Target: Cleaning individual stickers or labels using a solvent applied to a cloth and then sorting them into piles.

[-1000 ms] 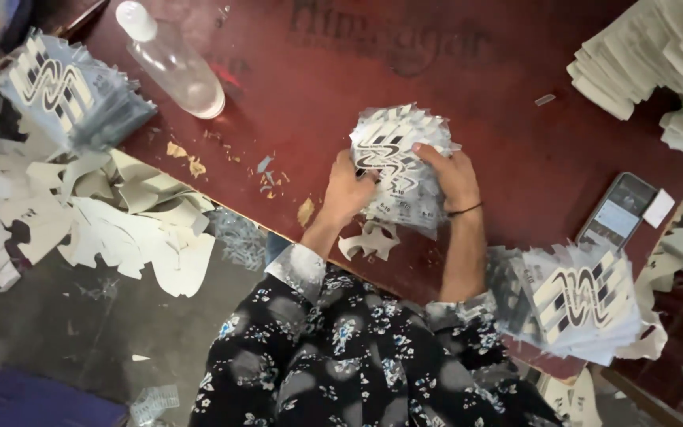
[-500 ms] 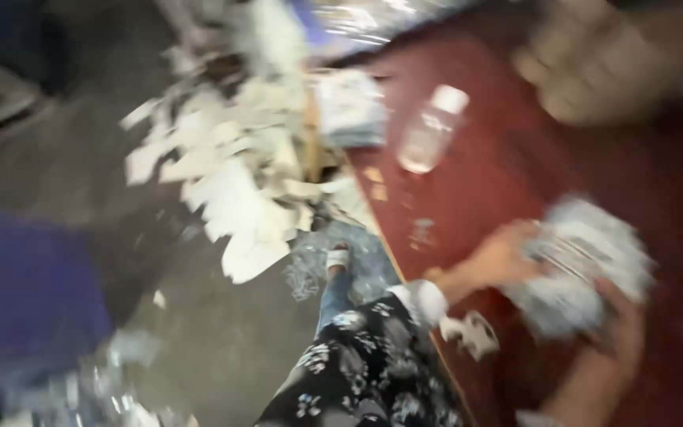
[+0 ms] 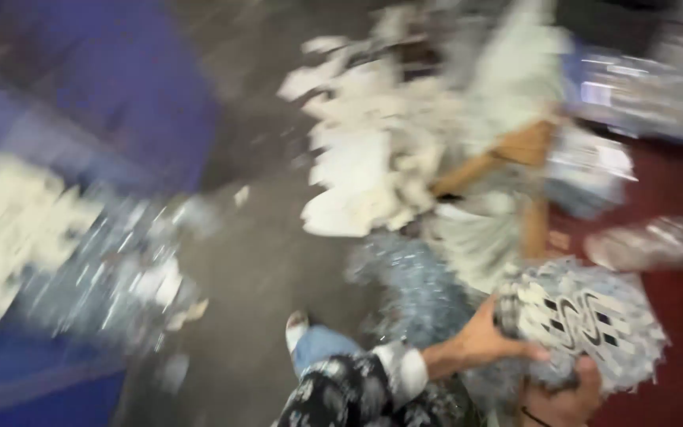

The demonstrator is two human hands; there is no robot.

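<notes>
Since the earlier frames the view has swung hard to the left and down, so the dark red table [image 3: 673,205] has slid to the right edge and grey floor [image 3: 254,269] now fills the middle; everything is smeared by motion.

Both hands are low at the right. The left hand [image 3: 488,340] comes in from a white cuff on a black floral sleeve [image 3: 357,391], its fingers curled round the near left edge of a thick fanned stack of white die-cut cards printed with a black wavy pattern [image 3: 586,324]. The right hand [image 3: 567,399] sits under the stack's lower edge, thumb up against it, also gripping. The stack is held over the near edge of the table, in front of the person's lap.

Just beyond the stack lies a clear plastic bottle [image 3: 650,245] on its side on the table. Further back, another pile of printed cards [image 3: 590,170] sits by the table corner, beside a wooden leg or brace [image 3: 515,154]. A heap of white paper offcuts [image 3: 373,158] spreads over the floor to the left of the table, with silvery shreds [image 3: 413,285] nearer the person's foot [image 3: 298,328]. More pale scraps [image 3: 9,229] lie at far left against something blue [image 3: 120,87].
</notes>
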